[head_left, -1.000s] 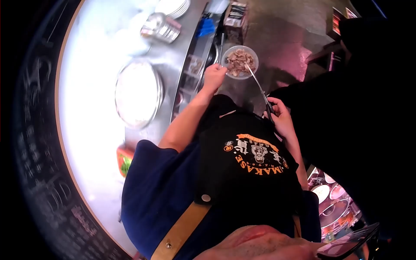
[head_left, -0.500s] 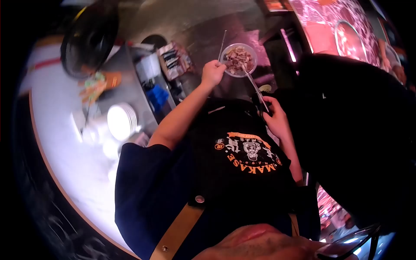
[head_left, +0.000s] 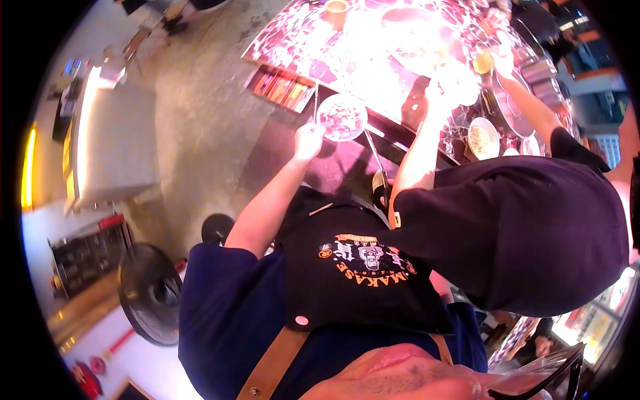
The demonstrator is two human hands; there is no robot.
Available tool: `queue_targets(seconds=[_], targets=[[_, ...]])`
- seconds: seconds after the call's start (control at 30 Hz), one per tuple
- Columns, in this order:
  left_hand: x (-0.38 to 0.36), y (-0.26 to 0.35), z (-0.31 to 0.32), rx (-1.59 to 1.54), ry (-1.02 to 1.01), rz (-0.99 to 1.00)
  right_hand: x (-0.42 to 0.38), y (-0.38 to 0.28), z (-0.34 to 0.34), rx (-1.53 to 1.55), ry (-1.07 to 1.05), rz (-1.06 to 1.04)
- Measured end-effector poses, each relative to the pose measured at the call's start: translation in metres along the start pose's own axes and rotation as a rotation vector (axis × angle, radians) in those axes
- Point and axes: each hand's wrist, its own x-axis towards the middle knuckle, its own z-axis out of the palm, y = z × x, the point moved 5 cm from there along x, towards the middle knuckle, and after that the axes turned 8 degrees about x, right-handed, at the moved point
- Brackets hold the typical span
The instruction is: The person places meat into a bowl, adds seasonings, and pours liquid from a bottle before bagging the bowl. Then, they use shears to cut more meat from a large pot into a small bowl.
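Observation:
My left hand [head_left: 308, 141] is closed on the near left rim of a round bowl [head_left: 363, 120] of chopped, meat-like pieces. A thin rod [head_left: 315, 103] rises beside those fingers. From the bowl's right side a long, slim metal utensil [head_left: 377, 157] slants down towards my body. Its lower end disappears by a co-worker's dark shirt [head_left: 507, 227]. That person's body hides my right hand, and only a bit of my right forearm [head_left: 440, 285] shows. The bowl is held in front of a brightly lit counter [head_left: 293, 33].
A co-worker at my right reaches over the counter with both arms [head_left: 533, 110]. On the counter stand a white bowl of pale food [head_left: 481, 139], a large pot [head_left: 512, 107] and a brown cup [head_left: 337, 12]. A tray of colourful packets [head_left: 283, 90] sits under its edge. A round black object [head_left: 150, 293] stands at left.
My view has turned right, from the dark floor and side shelf to the bright counter. The bowl stays in my left hand. My right hand, visible before, is now behind the co-worker.

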Motion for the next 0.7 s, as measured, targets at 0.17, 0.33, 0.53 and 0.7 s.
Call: queue_targets(seconds=[0.17,0.33,0.53,0.7], targets=[[0.073,0.077,0.057,0.038,-0.288,0.676,0.009,0.003,-0.009,0.032,0.175,0.012],[0.153,0.067,0.162,-0.179,-0.381,0.685,0.007,0.017,-0.005,0.052,0.41,0.06],[0.18,0.054,0.224,-0.251,-0.786,0.436,0.052,-0.041,0.039,0.418,0.675,-0.057],[0.208,0.016,0.238,-0.266,-0.889,0.287,0.107,-0.08,0.04,0.339,0.673,-0.162]])
